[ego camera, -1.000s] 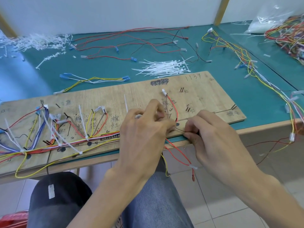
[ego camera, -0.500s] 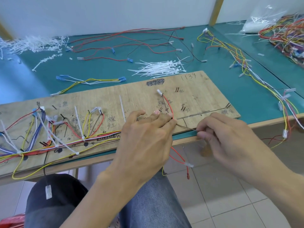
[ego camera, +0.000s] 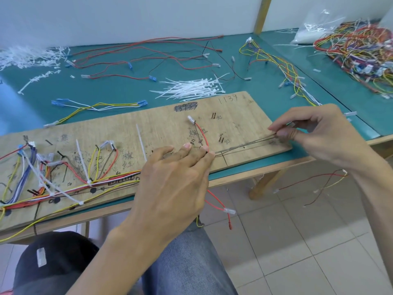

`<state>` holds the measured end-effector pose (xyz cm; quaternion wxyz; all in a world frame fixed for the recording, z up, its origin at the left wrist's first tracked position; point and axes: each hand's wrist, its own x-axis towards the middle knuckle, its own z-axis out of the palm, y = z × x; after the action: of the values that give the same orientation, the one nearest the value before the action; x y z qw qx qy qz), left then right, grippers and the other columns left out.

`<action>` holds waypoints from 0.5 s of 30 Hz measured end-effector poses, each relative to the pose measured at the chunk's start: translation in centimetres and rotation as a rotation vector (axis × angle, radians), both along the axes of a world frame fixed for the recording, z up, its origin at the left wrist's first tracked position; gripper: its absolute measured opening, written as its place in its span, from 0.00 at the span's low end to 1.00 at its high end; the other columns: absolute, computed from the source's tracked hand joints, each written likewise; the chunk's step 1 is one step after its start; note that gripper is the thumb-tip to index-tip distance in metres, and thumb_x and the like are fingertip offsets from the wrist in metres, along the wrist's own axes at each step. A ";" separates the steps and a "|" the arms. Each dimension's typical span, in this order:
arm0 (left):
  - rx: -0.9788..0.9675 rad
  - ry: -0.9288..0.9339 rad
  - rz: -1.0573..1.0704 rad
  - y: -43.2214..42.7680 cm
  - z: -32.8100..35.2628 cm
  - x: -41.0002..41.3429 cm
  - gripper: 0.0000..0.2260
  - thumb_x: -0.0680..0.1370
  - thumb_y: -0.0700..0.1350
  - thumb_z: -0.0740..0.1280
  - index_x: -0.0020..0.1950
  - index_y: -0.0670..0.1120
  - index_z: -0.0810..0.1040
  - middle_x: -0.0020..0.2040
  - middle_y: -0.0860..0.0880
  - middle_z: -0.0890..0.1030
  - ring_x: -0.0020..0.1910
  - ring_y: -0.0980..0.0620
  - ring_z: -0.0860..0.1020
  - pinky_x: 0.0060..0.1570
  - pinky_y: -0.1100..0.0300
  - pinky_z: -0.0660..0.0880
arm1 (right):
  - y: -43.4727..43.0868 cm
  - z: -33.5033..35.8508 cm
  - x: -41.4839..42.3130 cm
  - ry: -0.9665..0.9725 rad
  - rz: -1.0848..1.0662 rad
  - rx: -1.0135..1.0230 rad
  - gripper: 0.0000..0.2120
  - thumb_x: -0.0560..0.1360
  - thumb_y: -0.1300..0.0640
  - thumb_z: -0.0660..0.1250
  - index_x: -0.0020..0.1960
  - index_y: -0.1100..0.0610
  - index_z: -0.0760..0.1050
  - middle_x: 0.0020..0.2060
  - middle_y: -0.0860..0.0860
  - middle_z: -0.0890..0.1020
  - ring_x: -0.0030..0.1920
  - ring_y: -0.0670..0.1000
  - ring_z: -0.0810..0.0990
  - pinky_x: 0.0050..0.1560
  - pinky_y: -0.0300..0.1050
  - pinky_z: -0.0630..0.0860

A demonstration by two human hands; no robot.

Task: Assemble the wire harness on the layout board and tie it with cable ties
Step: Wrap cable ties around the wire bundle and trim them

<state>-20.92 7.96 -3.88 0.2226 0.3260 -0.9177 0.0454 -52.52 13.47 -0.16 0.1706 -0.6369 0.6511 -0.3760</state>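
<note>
Item: wire harness [ego camera: 63, 188] on layout board [ego camera: 234, 107], as I see it from the head camera

- Hidden or unclear: the harness trunk disappears under the left hand [ego camera: 176, 179]. The board's left end is cut off. Most of the board's handwriting is too smudged for me to read.
- Harness: lies along the board's near edge, long axis left to right. Its branches fan toward the far edge and are bound with white cable ties [ego camera: 84, 165].
- Dark wires [ego camera: 244, 145]: stretched rightward from the left fingertips to the board's right end.
- Red wire [ego camera: 203, 135]: curves from a white connector [ego camera: 191, 119] down to those fingertips.
- Left hand: fingers straight, pressing the wires flat on the board.
- Right hand [ego camera: 314, 133]: thumb and forefinger pinch the dark wires' end.
- Loose cable ties [ego camera: 191, 88]: piled on the green table [ego camera: 127, 90], just beyond the board
</note>
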 end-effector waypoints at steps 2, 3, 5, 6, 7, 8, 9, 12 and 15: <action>-0.007 -0.008 0.002 0.0 -0.1 0.1 0.16 0.83 0.48 0.65 0.69 0.51 0.83 0.68 0.53 0.83 0.69 0.49 0.80 0.65 0.46 0.75 | -0.3 -0.6 -0.2 -0.060 -0.013 -0.019 0.13 0.75 0.71 0.75 0.49 0.53 0.87 0.43 0.48 0.88 0.47 0.51 0.86 0.56 0.40 0.80; -0.011 -0.012 0.004 0.1 -0.1 0.1 0.16 0.83 0.48 0.65 0.69 0.51 0.82 0.68 0.53 0.83 0.69 0.49 0.80 0.65 0.46 0.75 | -0.4 -0.9 -0.3 -0.087 -0.025 -0.019 0.13 0.75 0.70 0.75 0.48 0.52 0.87 0.43 0.48 0.88 0.47 0.50 0.87 0.56 0.41 0.81; -0.014 -0.020 0.007 0.2 -0.2 0.1 0.16 0.83 0.48 0.64 0.70 0.51 0.82 0.69 0.53 0.82 0.69 0.48 0.80 0.65 0.46 0.75 | -0.4 -1.4 -0.3 -0.158 -0.050 -0.014 0.14 0.76 0.70 0.74 0.48 0.51 0.88 0.43 0.49 0.89 0.47 0.49 0.88 0.56 0.41 0.82; -0.013 -0.023 0.010 0.3 -0.3 0.1 0.17 0.83 0.48 0.64 0.70 0.50 0.82 0.69 0.53 0.82 0.69 0.48 0.80 0.65 0.46 0.76 | -0.4 -1.6 -0.3 -0.213 -0.059 -0.014 0.15 0.76 0.70 0.74 0.49 0.51 0.88 0.43 0.50 0.89 0.47 0.49 0.88 0.56 0.41 0.83; -0.011 -0.024 0.013 0.3 -0.3 0.1 0.17 0.83 0.48 0.64 0.70 0.50 0.82 0.69 0.53 0.82 0.69 0.48 0.80 0.65 0.46 0.76 | -0.4 -1.7 -0.4 -0.280 -0.066 -0.015 0.16 0.76 0.71 0.73 0.49 0.50 0.88 0.43 0.51 0.89 0.47 0.50 0.88 0.57 0.41 0.83; -0.008 -0.026 0.016 0.3 -0.3 0.1 0.17 0.83 0.48 0.64 0.70 0.50 0.82 0.69 0.53 0.82 0.70 0.48 0.80 0.66 0.46 0.76 | -0.3 -1.8 -0.5 -0.339 -0.068 -0.015 0.18 0.76 0.72 0.72 0.50 0.50 0.88 0.44 0.52 0.90 0.48 0.50 0.88 0.57 0.41 0.83; -0.005 -0.029 0.020 0.3 -0.2 0.1 0.17 0.83 0.48 0.64 0.70 0.50 0.82 0.69 0.52 0.82 0.70 0.48 0.80 0.66 0.45 0.76 | -0.3 -1.8 -0.6 -0.372 -0.062 -0.011 0.20 0.76 0.74 0.71 0.52 0.50 0.88 0.45 0.53 0.90 0.50 0.50 0.88 0.58 0.41 0.82; 0.005 -0.038 0.022 0.4 -0.1 0.1 0.16 0.83 0.48 0.64 0.70 0.50 0.82 0.69 0.52 0.82 0.70 0.48 0.79 0.67 0.46 0.75 | -0.5 -2.1 -0.5 -0.323 -0.065 0.012 0.23 0.75 0.75 0.71 0.59 0.50 0.85 0.48 0.52 0.89 0.51 0.51 0.86 0.55 0.40 0.80; 0.028 -0.036 0.019 0.3 0.0 0.2 0.17 0.84 0.48 0.63 0.71 0.50 0.81 0.70 0.53 0.81 0.71 0.49 0.79 0.67 0.46 0.75 | -0.3 -2.3 -0.7 -0.337 -0.092 -0.031 0.25 0.73 0.77 0.73 0.62 0.52 0.82 0.48 0.53 0.87 0.48 0.54 0.84 0.53 0.43 0.80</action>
<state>-20.74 8.27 -3.87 0.2009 0.3371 -0.9189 0.0405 -53.20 13.20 -2.47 0.2503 -0.5368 0.6358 -0.4948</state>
